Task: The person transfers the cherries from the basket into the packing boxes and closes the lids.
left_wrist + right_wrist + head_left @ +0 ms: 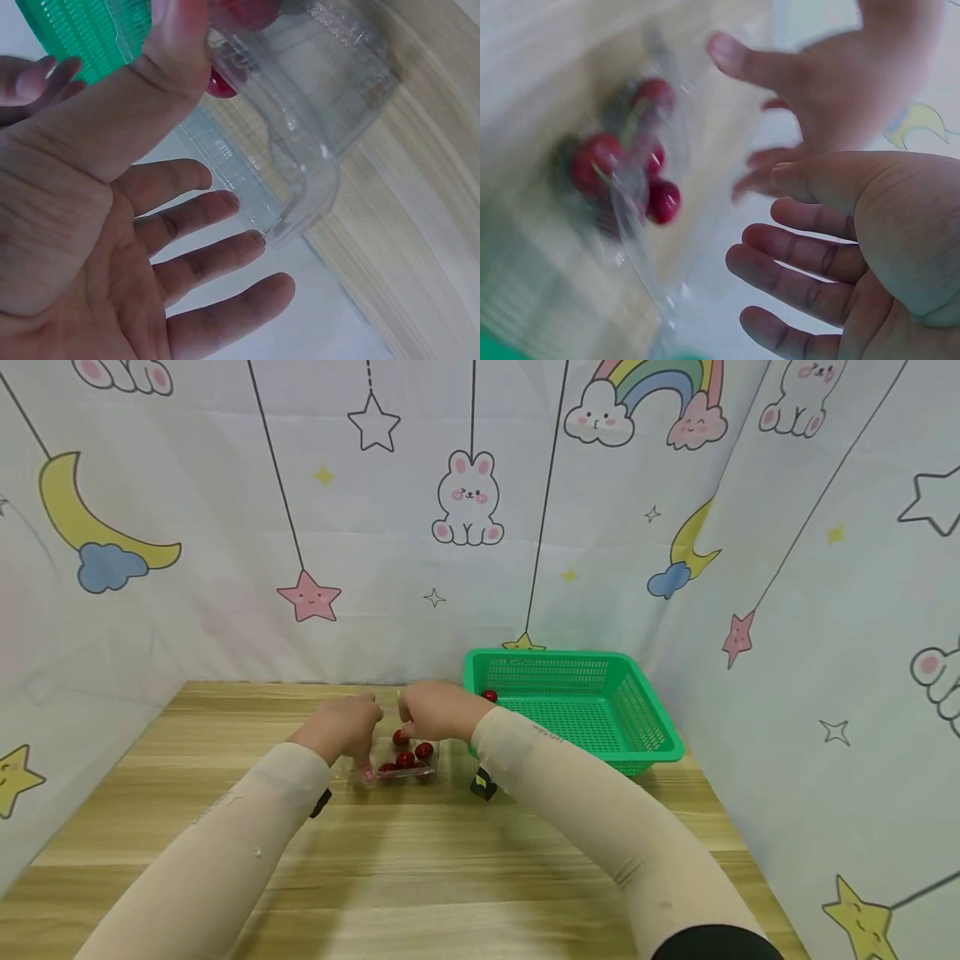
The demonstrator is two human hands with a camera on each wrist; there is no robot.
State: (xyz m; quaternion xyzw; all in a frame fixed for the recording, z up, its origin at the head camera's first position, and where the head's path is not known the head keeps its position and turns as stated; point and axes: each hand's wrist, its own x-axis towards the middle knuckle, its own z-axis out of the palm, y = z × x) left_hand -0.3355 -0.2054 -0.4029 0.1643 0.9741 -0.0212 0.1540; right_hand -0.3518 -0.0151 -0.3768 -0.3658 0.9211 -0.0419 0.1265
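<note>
A clear plastic box point(408, 772) with several red cherries point(424, 751) inside stands on the table, and green stems show on the cherries point(596, 166) in the right wrist view. My left hand point(345, 727) is at the box's left side. Its thumb lies against the clear plastic point(307, 161), while the other fingers point(214, 259) spread loosely below. Over the far side of the box is my right hand point(442, 710). Its fingers point(799, 285) are loosely extended, and nothing shows in its grasp.
Right of the box, a green plastic basket point(663, 745) stands against the back of the wooden table point(420, 877). One cherry point(490, 696) lies at the basket's left end. A printed cloth point(390, 527) hangs behind the table and along its sides.
</note>
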